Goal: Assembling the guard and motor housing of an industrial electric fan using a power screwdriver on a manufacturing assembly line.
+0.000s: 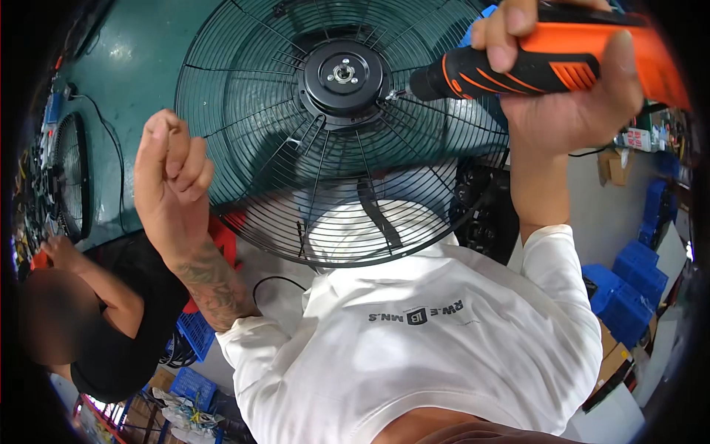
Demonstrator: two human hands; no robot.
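A round black wire fan guard lies in front of me, its near part overhanging the table edge. At its centre sits a black round motor with a short shaft. My right hand is wrapped round an orange and black power screwdriver. The tool lies nearly level, its tip pointing left at a small silver screw on the motor's right edge; I cannot tell if they touch. My left hand is raised beside the guard's left rim, fingers curled together; whatever they may hold is hidden.
The green tabletop carries a black cable and another fan guard at the far left. A co-worker in black is at the lower left. Blue crates and a cardboard box stand on the right.
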